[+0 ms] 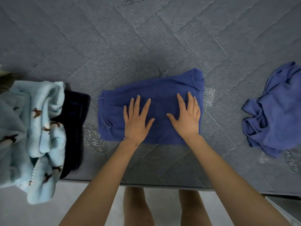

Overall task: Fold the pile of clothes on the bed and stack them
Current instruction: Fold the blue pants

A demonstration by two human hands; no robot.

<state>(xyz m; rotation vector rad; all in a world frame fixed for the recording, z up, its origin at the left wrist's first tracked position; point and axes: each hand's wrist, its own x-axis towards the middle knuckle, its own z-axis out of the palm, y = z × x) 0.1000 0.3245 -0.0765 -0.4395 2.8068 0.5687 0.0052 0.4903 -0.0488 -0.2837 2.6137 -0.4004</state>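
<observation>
Head view: The bed (146,30) carries a grey quilted cover and fills most of the frame. A folded dark blue garment (154,87) lies flat at the frame centre, near the bed's 6 o'clock edge.

The left hand (136,121) rests palm down on the garment's left-centre area, its fingers (138,103) straight and spread, gripping nothing. The right hand (187,118) rests palm down on the garment's right half, its fingers straight and slightly spread, gripping nothing.

At 3 o'clock from the folded garment, well apart, lies a crumpled lighter blue garment (273,115). At 9 o'clock, a dark navy item (75,119) lies flat just beside the garment. A light blue fleece (32,128) with small dark figures overlaps its left side and hangs over the bed edge above the floor (97,201).
</observation>
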